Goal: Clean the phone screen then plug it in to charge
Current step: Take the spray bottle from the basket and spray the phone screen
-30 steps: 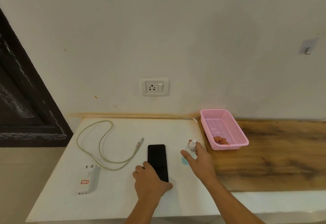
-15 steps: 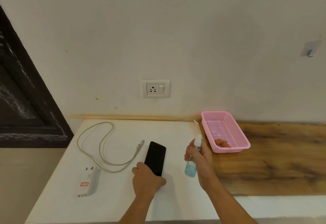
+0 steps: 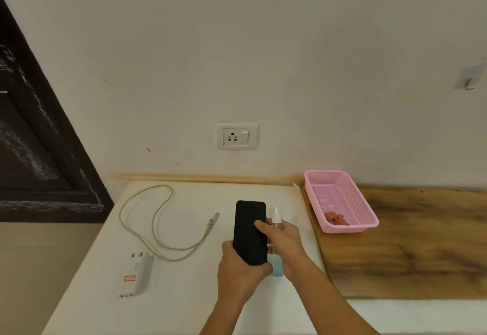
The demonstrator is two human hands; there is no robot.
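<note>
My left hand (image 3: 238,268) grips the lower end of a black phone (image 3: 249,229) and holds it raised above the white table (image 3: 184,295), screen facing me. Right beside it, my right hand (image 3: 283,242) is wrapped around a small clear spray bottle (image 3: 276,268) with blue liquid and a white nozzle next to the phone's right edge. A pale green charging cable (image 3: 158,229) lies looped on the table's left part, with a white charger adapter (image 3: 137,274) near the front left. A white wall socket (image 3: 236,135) with a switch sits on the wall above the table.
A pink plastic basket (image 3: 350,226) with an orange-brown cloth (image 3: 334,219) inside stands on the wooden counter (image 3: 408,242) to the right. A dark door frame (image 3: 39,150) fills the left side. A small hook (image 3: 470,79) hangs on the wall at far right.
My left hand lifted the phone off the table and tilted it upright. My right hand picked up the spray bottle and brought it left, close to the phone.
</note>
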